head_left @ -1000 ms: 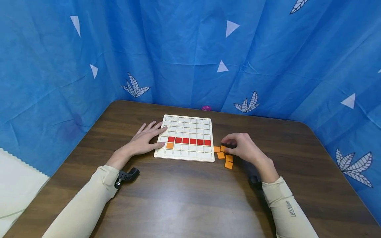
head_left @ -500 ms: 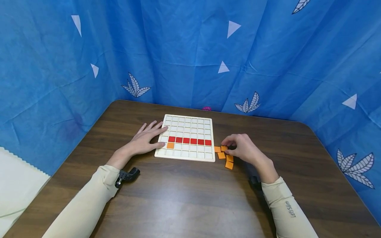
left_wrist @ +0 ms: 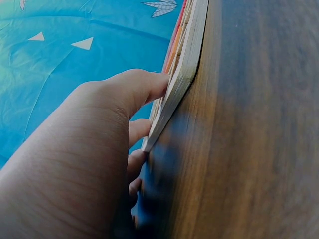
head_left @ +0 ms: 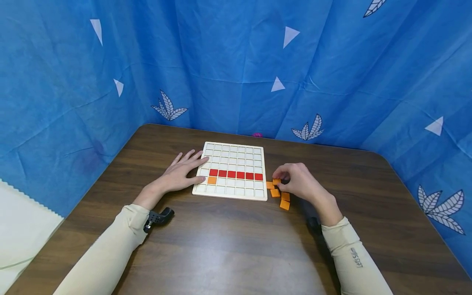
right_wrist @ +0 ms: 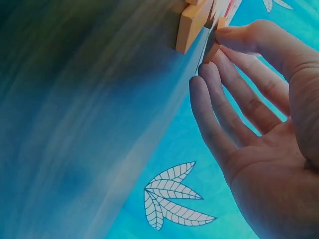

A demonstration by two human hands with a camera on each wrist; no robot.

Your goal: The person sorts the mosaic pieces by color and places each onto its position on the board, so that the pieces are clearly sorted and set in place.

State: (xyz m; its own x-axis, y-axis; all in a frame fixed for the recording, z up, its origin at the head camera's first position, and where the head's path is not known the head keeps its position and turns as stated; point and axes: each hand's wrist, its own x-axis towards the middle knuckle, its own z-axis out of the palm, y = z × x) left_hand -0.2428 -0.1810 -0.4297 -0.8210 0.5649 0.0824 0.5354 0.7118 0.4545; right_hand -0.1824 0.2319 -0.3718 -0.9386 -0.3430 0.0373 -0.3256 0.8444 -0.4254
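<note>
A pale wooden grid board (head_left: 236,159) lies on the table, with a row of several red square tiles (head_left: 240,175) across it and one orange tile (head_left: 212,180) just below the row's left end. My left hand (head_left: 180,174) rests with spread, straight fingers on the board's left edge; in the left wrist view the thumb (left_wrist: 149,85) presses on the rim. Right of the board my right hand (head_left: 300,180) pinches an orange square tile (head_left: 276,181) between thumb and fingers. The right wrist view shows this tile (right_wrist: 213,47) tilted on edge at the fingertips.
Several loose orange tiles (head_left: 285,204) lie beside the board's right edge, below the right hand. The brown wooden table (head_left: 236,241) reaches back to a blue patterned curtain (head_left: 221,61). A black wrist device (head_left: 159,218) sits at the left sleeve's cuff.
My right hand has risen slightly, now with an orange tile pinched and lifted a little from the pile. The left hand has stayed on the board's edge.
</note>
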